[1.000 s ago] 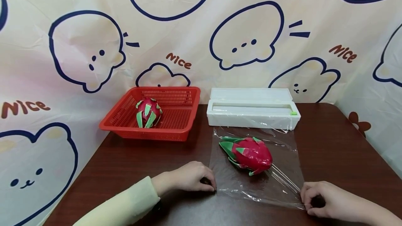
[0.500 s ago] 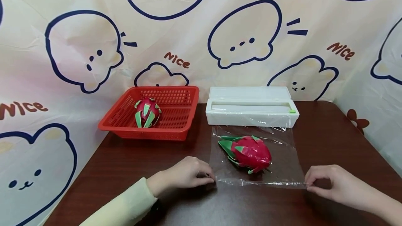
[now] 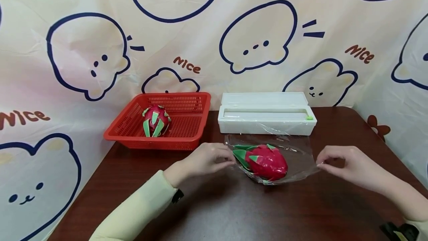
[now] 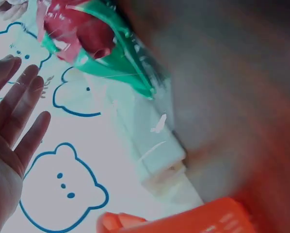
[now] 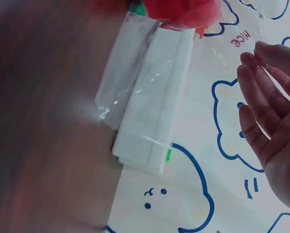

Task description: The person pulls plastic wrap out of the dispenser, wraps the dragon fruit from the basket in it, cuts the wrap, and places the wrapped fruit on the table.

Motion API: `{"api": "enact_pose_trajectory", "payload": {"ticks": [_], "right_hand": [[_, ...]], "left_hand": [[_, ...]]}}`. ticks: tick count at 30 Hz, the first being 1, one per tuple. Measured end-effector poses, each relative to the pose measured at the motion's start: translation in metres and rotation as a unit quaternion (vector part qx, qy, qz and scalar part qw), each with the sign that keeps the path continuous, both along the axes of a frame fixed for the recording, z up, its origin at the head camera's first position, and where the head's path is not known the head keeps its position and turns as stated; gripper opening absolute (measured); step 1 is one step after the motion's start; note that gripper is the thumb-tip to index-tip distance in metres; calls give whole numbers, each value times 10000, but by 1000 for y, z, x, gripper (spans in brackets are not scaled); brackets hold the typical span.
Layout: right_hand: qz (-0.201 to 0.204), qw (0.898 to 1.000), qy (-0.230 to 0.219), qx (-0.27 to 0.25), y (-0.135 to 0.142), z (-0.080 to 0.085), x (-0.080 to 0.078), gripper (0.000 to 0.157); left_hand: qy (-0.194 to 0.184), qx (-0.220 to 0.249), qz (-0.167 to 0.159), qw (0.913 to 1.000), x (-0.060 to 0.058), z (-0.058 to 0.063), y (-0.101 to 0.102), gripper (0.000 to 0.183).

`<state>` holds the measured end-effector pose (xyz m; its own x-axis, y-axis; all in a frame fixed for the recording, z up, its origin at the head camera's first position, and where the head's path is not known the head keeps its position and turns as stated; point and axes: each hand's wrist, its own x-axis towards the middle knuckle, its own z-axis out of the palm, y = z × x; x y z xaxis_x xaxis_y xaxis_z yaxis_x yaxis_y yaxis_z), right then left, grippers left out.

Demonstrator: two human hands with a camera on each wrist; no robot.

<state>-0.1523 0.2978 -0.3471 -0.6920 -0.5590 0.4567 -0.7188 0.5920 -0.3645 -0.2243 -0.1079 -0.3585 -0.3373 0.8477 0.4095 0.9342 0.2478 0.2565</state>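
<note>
Lit softly, evenly in head view; mostly sharp, w/ pale sheen on table, soft shadow beside L sleeve, glints on film & nearer dragon fruit. Blurred over table in both wrist cams; washed out on bkgd sheet.

1. Two dragon fruits: dial centre and 10 o'clock
2. Two hands: left hand, 9 o'clock; right hand, 3 o'clock
3. One clear film sheet
4. One white box, 12 o'clock
5. One red basket, 10 o'clock
6. One table
</note>
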Motion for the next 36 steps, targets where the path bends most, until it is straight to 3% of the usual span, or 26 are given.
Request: {"api": "enact_pose_trajectory", "payload": {"ticks": [7, 17, 25, 31, 36], "right_hand": [[-63, 9999, -86, -116, -22, 9, -30, 32], [193, 9966, -740, -319, -52, -1, -71, 23], [423, 9953, -746, -460, -67, -11, -83, 14], [366, 9941, -883, -512, -72, -18, -87, 15], [242, 9938, -882, -625, -76, -23, -89, 23]], "left_hand": [[-24, -104, 100, 9999, -18, 8, 23, 8], [-450, -54, 217, 9987, -40, 3, 53, 8], [-483, -33, 216, 9986, -49, -4, 68, 8], [-813, -176, 317, 9960, -52, -8, 74, 11], [-723, -230, 409, 9963, -53, -13, 77, 12]]}}
